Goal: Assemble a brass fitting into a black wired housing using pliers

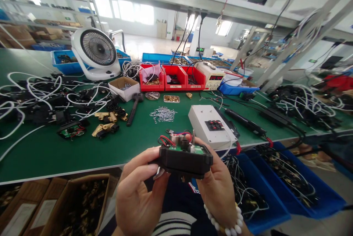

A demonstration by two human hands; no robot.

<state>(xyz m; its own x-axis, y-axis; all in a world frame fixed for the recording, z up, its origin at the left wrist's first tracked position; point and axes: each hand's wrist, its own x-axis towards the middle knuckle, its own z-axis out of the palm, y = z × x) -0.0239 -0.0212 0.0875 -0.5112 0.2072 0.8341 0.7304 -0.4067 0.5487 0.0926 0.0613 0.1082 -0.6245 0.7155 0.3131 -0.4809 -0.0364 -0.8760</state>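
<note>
My left hand (139, 188) and my right hand (217, 179) hold a black plastic housing (184, 161) between them, just in front of the bench edge. Its top is uncovered, with a green circuit board, red and blue wires and a metal cylinder showing inside. Fingers of my left hand are closed on the left end, where a pale strip, perhaps a cable, passes near the thumb. My right hand grips the right end, its fingertips partly hidden behind the housing. Beyond it lies a pile of small metal hooks or pins (163, 114) on the green bench (143, 140).
A grey box with black terminals (200, 123) and a black electric screwdriver (245, 122) lie right. Left are a hammer (134, 109), brass fittings (106, 123) and tangled white cables (49, 96). Red bins (175, 83), a power supply (211, 76) and a fan (97, 50) stand behind.
</note>
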